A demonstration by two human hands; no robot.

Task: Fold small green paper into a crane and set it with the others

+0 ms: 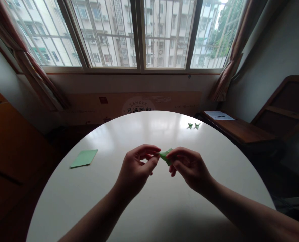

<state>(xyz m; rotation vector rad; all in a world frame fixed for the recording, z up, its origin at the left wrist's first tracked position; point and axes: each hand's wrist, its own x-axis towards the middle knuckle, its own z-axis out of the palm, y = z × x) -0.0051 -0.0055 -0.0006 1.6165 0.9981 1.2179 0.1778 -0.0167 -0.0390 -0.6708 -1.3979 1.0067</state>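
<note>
A small folded piece of green origami paper point(166, 155) is held up over the middle of the white table between both hands. My left hand point(140, 164) pinches its left tip with thumb and forefinger. On the other side, the thumb and fingers of my right hand point(187, 164) close around its right part and hide some of it. To the left lies a stack of flat green square paper point(84, 158). Two small green folded paper figures, one on the left point(190, 125) and one on the right point(197, 126), stand near the far right edge.
The round white table point(149, 208) has a curved edge. Behind it are a printed cardboard panel point(179, 104) and a barred window point(139, 37). A wooden bench point(250, 129) with a white sheet point(218, 115) and a dark pen-like item stands at right.
</note>
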